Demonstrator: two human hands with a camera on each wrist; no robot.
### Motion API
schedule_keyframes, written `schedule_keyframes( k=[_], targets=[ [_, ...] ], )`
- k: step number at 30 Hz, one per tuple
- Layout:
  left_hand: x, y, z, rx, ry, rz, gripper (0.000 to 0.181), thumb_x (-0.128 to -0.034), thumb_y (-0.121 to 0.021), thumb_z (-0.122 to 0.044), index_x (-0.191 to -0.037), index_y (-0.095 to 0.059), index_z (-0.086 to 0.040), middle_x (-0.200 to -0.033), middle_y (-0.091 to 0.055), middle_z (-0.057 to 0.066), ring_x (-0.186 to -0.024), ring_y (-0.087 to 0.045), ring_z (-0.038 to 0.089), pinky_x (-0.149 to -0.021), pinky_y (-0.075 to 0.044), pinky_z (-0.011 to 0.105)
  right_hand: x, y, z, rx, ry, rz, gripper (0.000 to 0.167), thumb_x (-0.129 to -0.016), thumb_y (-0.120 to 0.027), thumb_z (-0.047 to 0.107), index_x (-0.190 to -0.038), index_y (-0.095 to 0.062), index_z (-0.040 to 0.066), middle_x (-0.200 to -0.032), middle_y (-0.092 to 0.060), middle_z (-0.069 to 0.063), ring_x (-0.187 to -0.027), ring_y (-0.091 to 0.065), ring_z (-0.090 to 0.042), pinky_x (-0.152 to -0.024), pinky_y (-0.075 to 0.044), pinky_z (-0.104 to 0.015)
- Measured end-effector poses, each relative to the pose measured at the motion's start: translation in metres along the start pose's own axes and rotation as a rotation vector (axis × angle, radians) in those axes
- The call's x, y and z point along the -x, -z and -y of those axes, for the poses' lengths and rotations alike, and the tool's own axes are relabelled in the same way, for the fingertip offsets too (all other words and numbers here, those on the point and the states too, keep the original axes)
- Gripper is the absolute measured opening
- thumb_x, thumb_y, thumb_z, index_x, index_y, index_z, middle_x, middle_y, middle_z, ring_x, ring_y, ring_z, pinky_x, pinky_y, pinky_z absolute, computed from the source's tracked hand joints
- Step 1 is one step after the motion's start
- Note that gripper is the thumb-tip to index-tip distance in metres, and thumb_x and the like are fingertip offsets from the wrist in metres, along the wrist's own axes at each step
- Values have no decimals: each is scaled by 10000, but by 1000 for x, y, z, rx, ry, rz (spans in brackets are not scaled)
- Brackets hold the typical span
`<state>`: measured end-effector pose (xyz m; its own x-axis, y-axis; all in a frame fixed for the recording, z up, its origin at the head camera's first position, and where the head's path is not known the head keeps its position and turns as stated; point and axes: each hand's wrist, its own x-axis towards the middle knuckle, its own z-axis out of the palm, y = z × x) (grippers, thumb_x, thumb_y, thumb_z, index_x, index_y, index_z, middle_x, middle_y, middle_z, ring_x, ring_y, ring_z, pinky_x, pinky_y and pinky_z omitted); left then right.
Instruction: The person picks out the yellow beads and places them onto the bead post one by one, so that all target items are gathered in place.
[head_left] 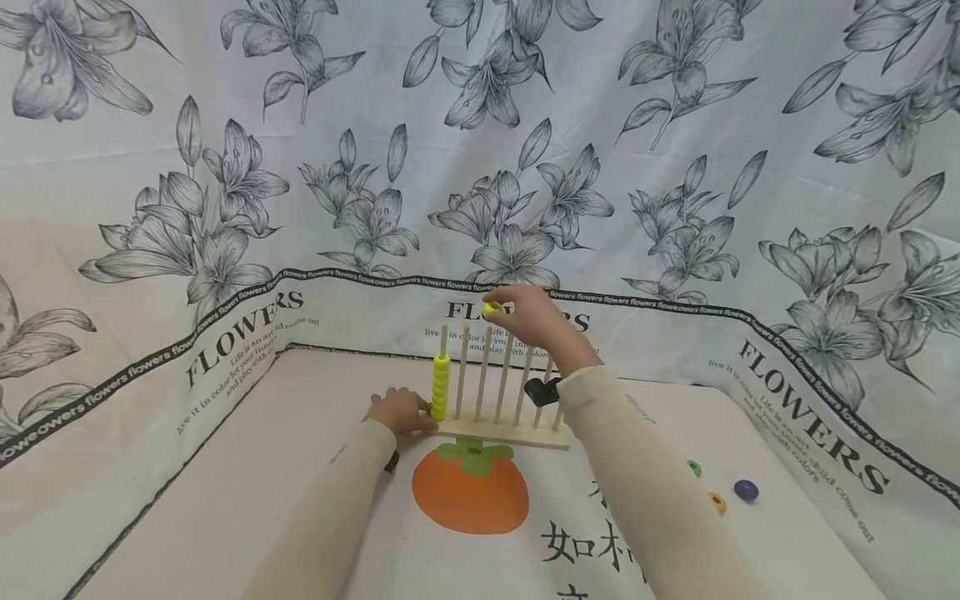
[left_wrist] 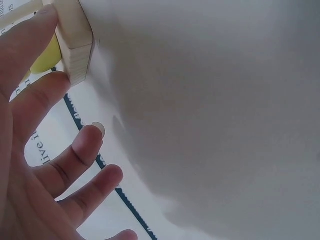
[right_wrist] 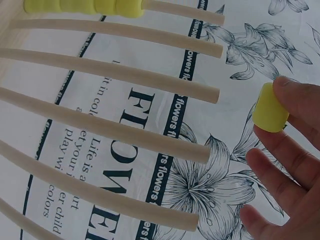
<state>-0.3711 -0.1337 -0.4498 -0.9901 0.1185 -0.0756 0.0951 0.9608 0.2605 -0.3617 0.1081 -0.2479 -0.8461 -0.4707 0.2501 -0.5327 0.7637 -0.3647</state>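
Note:
A wooden rack with several upright rods stands on the table, its long base lying flat. Yellow beads are stacked on the leftmost rod, whose top is bare. My left hand holds the left end of the base; in the left wrist view the thumb and index finger pinch the wood while the other fingers are spread. Above the rod tips, my right hand pinches a single yellow bead between thumb and index finger. That bead is apart from every rod.
Right of my right sleeve lie a blue bead, an orange bead and a green bead. An orange persimmon print marks the tablecloth before the rack. Flower-printed cloth hangs behind and at both sides.

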Motion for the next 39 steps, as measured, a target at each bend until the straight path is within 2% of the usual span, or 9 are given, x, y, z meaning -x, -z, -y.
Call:
schedule_keyframes(
  k=[9, 16, 26, 30, 39],
  targets=[
    [12, 10, -7, 28, 7, 12, 549, -783, -712, -542, -1239, -672, -240, -1254, -633, 89, -1140, -523, 331, -1001, -337, 639, -8, -11, 8, -32, 1, -8, 398, -962, -591, 322, -1342, -574, 205, -1360, -574, -57, -1288, -501, -289, -1066, -409, -493],
    [16, 11, -9, 34, 7, 3, 524, -795, -712, -522, -1231, -680, -233, -1256, -635, 98, -1136, -524, 337, -1002, -325, 652, -14, -24, 13, -65, 0, -18, 394, -957, -599, 328, -1330, -579, 203, -1339, -585, -45, -1267, -516, -287, -1044, -427, -487],
    [17, 14, -11, 15, 7, 15, 517, -815, -693, -529, -1242, -675, -238, -1244, -638, 121, -1136, -531, 347, -1003, -321, 669, -20, -39, 23, -48, -2, -34, 399, -949, -611, 342, -1324, -577, 211, -1323, -602, -25, -1155, -588, -256, -929, -504, -427],
    [20, 15, -12, 17, 9, 13, 516, -816, -696, -523, -1242, -676, -232, -1245, -636, 128, -1136, -532, 354, -997, -326, 667, -24, -44, 26, -31, 24, -58, 393, -938, -626, 349, -1301, -592, 201, -1297, -625, -20, -1185, -578, -255, -993, -470, -435],
    [23, 15, -12, 36, 16, 15, 513, -829, -687, -521, -1254, -668, -234, -1258, -624, 134, -1154, -524, 360, -1012, -316, 669, -30, -52, 35, 33, 37, -49, 359, -938, -623, 355, -1265, -609, 206, -1265, -644, 9, -1166, -586, -219, -1000, -469, -418]
  ],
)
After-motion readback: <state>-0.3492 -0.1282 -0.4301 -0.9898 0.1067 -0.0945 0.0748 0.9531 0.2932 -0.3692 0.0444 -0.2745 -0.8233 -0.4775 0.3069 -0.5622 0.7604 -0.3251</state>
